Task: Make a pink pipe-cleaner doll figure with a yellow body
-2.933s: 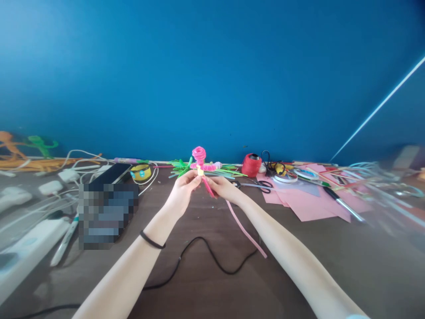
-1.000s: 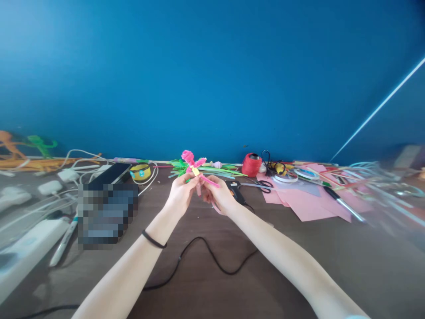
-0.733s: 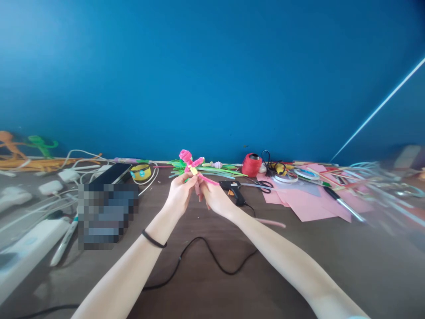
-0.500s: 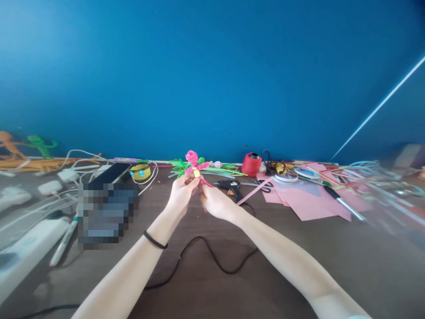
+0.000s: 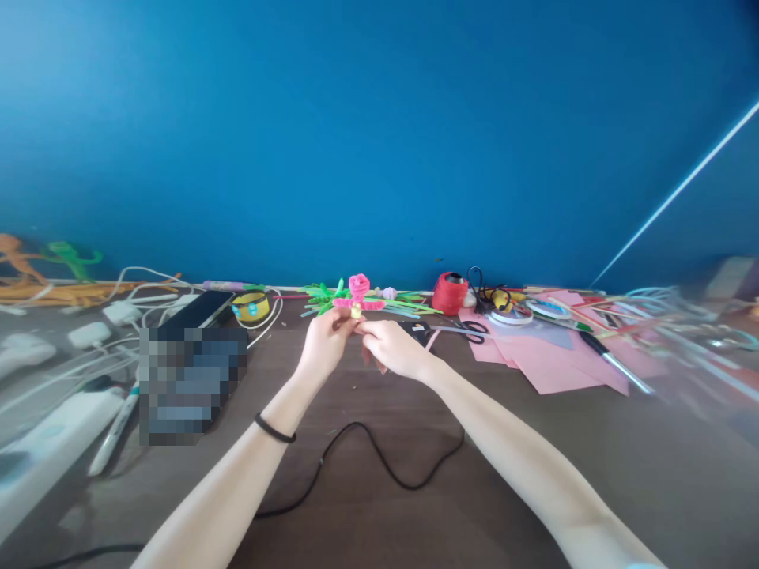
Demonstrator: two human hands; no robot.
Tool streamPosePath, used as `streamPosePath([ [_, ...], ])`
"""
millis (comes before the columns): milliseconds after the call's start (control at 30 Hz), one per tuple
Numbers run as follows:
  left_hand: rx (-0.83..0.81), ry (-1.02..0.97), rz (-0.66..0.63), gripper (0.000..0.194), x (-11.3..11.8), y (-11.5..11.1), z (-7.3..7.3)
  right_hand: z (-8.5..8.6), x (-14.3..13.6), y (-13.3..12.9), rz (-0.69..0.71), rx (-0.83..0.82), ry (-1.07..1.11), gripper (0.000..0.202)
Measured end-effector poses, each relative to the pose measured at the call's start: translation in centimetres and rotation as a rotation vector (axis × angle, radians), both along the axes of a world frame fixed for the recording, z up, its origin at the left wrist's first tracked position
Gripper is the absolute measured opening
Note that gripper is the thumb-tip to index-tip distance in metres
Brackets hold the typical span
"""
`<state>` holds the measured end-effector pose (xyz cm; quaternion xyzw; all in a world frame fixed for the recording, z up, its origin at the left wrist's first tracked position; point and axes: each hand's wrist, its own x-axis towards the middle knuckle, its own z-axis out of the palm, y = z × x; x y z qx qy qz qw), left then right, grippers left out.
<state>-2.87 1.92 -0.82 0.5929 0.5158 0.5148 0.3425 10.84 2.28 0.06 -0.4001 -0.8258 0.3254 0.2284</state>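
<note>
Between my two hands, a small pink pipe-cleaner figure (image 5: 359,286) stands upright, with a coiled head, arms stretched sideways and a yellow band below. My left hand (image 5: 323,338) is closed, pinching the figure's lower part from the left. From the right, my right hand (image 5: 398,346) has thumb and forefinger closed on the same lower part, its other fingers curled beneath. The fingers hide the figure's lower end. Green pipe cleaners (image 5: 323,296) lie on the table just behind. A black glue gun (image 5: 415,330) is partly covered by my right hand.
A red thread spool (image 5: 449,294), scissors (image 5: 474,332) and pink paper sheets (image 5: 551,367) lie to the right. A phone (image 5: 195,312), yellow tape roll (image 5: 250,308), marker (image 5: 115,431) and white power strip (image 5: 59,450) are on the left. A black cord (image 5: 379,458) crosses in front.
The pink figure has shifted slightly right and turned, so its arms now spread level. My right hand has rolled over and covers more of the glue gun; my left hand has barely moved.
</note>
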Motion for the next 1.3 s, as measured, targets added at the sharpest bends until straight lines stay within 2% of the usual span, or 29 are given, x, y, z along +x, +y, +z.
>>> streamPosePath([
  [233,0.015,-0.065,-0.015,0.014,-0.5,0.0,0.4,-0.5,0.2,1.1,0.078,-0.112,0.301,0.028],
  [400,-0.009,-0.094,-0.049,0.015,-0.4,-0.1,0.5,-0.4,0.4,1.5,0.02,-0.165,0.45,0.028],
  [500,-0.046,-0.112,-0.081,0.015,-0.6,0.1,0.4,-0.4,0.5,1.4,0.014,-0.159,0.474,0.028],
  [667,-0.099,-0.218,-0.145,0.013,-0.9,0.4,0.1,-0.7,0.7,1.7,-0.001,-0.239,0.516,0.029],
  [800,-0.142,-0.317,-0.192,0.012,-0.8,0.5,-0.1,-0.6,1.0,1.9,-0.061,-0.147,0.52,0.028],
  [933,-0.158,-0.367,-0.235,0.012,-0.8,0.6,0.0,-0.1,1.4,1.8,-0.059,-0.056,0.504,0.027],
  [1033,-0.178,-0.398,-0.249,0.013,-0.8,0.5,0.1,-0.1,1.5,1.9,-0.081,-0.042,0.51,0.023],
  [1133,-0.196,-0.453,-0.249,0.014,-0.8,0.5,0.3,-0.4,1.7,2.2,-0.16,-0.059,0.547,0.016],
  [1300,-0.21,-0.519,-0.248,0.016,-0.7,0.5,0.3,-0.6,1.7,2.4,-0.204,-0.03,0.494,0.016],
])
